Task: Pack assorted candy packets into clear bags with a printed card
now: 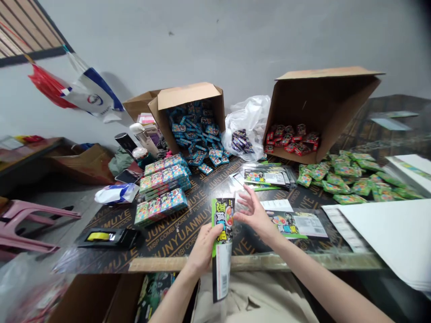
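My left hand [204, 242] grips a long printed packaging sleeve [222, 264], black and green with a white label panel, upright over the table's front edge. The thumb lies across its front. Just right of the sleeve's upper part, my right hand [254, 215] has its fingers spread, with nothing seen in them; whether a fingertip touches the sleeve I cannot tell. Near my right forearm lies a similar flat sleeve [286, 222]. Beyond my right hand is a pile of further sleeves [261, 176].
Stacked candy boxes [161, 206] and a black tape dispenser [109, 237] are on the left. Cartons hold blue packets [193, 130] and red packets [292, 139]. Between them sits a plastic bag [249, 116] with purple packets. Green packets [353, 175] and white card [397, 229] lie right.
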Motion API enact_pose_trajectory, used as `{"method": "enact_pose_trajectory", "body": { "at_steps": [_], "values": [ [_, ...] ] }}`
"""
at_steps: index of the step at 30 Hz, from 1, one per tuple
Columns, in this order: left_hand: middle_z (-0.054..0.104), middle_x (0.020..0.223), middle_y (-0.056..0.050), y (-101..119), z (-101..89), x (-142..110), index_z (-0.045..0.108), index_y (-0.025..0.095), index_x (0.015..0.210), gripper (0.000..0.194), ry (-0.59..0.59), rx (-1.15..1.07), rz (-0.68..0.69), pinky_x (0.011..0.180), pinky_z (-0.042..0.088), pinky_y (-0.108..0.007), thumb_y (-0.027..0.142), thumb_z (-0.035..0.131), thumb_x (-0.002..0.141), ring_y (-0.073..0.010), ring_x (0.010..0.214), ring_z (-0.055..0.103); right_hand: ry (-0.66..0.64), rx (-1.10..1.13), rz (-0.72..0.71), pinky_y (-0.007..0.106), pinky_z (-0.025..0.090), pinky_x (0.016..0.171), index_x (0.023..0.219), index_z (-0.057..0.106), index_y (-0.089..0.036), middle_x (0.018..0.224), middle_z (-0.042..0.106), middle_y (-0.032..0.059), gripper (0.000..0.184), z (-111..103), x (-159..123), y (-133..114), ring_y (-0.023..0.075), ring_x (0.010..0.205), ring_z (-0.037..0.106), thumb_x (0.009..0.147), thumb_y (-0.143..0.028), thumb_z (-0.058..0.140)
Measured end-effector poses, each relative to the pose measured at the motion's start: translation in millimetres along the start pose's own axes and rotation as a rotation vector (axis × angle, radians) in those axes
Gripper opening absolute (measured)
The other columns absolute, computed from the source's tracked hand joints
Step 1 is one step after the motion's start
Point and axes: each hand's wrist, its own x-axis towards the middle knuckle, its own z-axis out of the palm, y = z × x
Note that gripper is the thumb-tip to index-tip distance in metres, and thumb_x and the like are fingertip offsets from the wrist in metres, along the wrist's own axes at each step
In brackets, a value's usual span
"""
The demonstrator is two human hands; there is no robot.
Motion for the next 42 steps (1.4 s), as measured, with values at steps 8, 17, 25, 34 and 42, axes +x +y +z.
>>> {"method": "enact_pose_trajectory", "body": {
  "at_steps": [8,17,25,34,42],
  "values": [
    [0.062,0.108,-0.007,8,-2.5,1,0.059,0.015,0.113,0.056,-0.275,0.110,0.050,0.092,0.035,-0.037,0.031,0.070,0.061,-0.0289,0.105,0.050,-0.188,-0.248,-0.363,0.030,0.041,0.078,0.090,0.058,-0.020,0.084,0.060,0.0012,0.032,-13,6,-25,0.0160,0.082,0.055,0.064,-0.031,0.074],
    [0.062,0.105,-0.007,13,1.7,3,0.058,0.013,0.113,0.059,-0.383,0.096,0.040,0.094,0.033,-0.035,0.030,0.074,0.058,-0.0273,0.104,0.050,-0.784,-0.461,-0.365,0.023,0.041,0.066,0.086,0.063,-0.016,0.078,0.064,0.0015,0.019,-23,18,-50,0.0127,0.071,0.055,0.072,-0.029,0.066],
    [0.066,0.085,-0.003,6,-3.0,8,0.066,0.013,0.091,0.030,-0.046,0.177,0.008,0.076,0.041,-0.026,0.037,0.059,0.075,-0.0191,0.084,0.054,-0.216,-0.196,-0.330,0.033,0.040,0.089,0.112,0.054,-0.025,0.105,0.059,0.0028,0.050,-13,24,-29,0.0175,0.097,0.054,0.066,-0.025,0.071],
    [0.065,0.081,-0.003,15,-3.3,8,0.066,0.012,0.088,0.027,-0.114,0.104,-0.019,0.074,0.039,-0.026,0.033,0.062,0.072,-0.0171,0.078,0.054,0.103,-0.012,-0.144,0.035,0.044,0.084,0.103,0.053,-0.021,0.098,0.060,0.0050,0.049,-3,21,-5,0.0183,0.092,0.056,0.061,-0.035,0.074],
    [0.061,0.104,-0.004,23,-3.4,7,0.056,0.017,0.116,0.059,-0.333,0.192,0.087,0.089,0.035,-0.032,0.026,0.073,0.060,-0.0244,0.100,0.051,-0.434,-0.323,-0.330,0.023,0.040,0.058,0.072,0.064,-0.016,0.061,0.056,-0.0021,0.023,-14,29,-55,0.0106,0.059,0.051,0.062,-0.034,0.074]
  ]
}}
